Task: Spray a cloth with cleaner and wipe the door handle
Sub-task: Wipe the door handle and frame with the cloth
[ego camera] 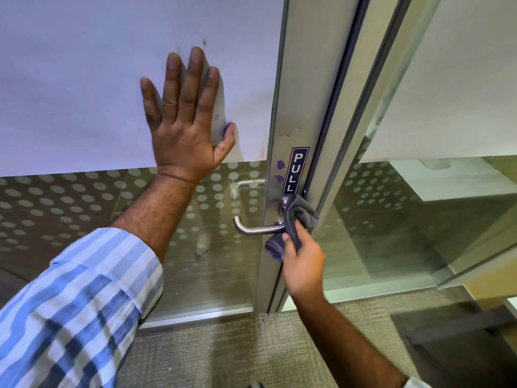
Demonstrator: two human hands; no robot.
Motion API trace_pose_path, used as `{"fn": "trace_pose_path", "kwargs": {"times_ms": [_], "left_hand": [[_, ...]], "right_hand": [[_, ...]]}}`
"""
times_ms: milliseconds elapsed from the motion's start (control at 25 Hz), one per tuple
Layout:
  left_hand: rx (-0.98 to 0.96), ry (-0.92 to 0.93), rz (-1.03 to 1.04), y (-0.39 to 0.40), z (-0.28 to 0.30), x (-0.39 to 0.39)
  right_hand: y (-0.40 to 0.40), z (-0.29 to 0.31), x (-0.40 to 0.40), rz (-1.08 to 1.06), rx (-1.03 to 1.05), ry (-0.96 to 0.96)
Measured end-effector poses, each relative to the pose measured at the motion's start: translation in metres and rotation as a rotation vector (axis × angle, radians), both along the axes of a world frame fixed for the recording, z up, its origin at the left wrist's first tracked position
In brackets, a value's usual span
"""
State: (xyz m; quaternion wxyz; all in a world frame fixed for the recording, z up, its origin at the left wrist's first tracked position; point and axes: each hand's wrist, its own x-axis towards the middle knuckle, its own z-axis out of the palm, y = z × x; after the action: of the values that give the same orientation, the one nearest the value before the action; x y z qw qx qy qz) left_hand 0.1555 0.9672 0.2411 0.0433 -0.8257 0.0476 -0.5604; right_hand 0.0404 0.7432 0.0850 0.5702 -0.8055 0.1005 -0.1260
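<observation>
Striped sleeve (78,298): left hand (184,130) flat, fingers spread, on door panel (84,79). Right hand (303,267) pinches grey cloth (298,217) against door handle (251,229) at door's edge.

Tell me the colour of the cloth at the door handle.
Grey cloth, seen in the head view.

- The glass door (212,261) carries a metal lever handle (253,228) on its frame.
- A grey cloth (296,219) drapes over the handle's base.
- The left hand (186,124) lies flat, apparently on white sheeting (84,79).
</observation>
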Motion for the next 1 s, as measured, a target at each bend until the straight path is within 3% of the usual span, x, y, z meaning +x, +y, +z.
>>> {"fn": "trace_pose_path", "kwargs": {"times_ms": [120,280,440,520,720,1000], "left_hand": [[-0.006,-0.01,-0.017,0.0,-0.001,-0.001],[-0.008,-0.008,-0.026,0.002,-0.001,0.0],[-0.006,-0.008,-0.024,0.001,-0.002,0.0],[-0.005,-0.004,-0.024,0.002,-0.001,0.0],[-0.01,-0.013,-0.044,0.003,-0.002,0.001],[-0.003,-0.023,-0.034,0.003,-0.002,0.001]], "right_hand": [[0.005,-0.001,-0.018,0.034,0.256,0.106],[0.004,0.023,-0.042,0.169,1.046,0.423],[-0.016,0.042,-0.048,0.238,1.384,0.395],[-0.022,0.046,-0.046,0.246,1.341,0.305],[-0.025,0.053,-0.022,0.199,0.955,-0.025],[-0.014,0.058,0.014,-0.085,0.065,-0.441]]}}
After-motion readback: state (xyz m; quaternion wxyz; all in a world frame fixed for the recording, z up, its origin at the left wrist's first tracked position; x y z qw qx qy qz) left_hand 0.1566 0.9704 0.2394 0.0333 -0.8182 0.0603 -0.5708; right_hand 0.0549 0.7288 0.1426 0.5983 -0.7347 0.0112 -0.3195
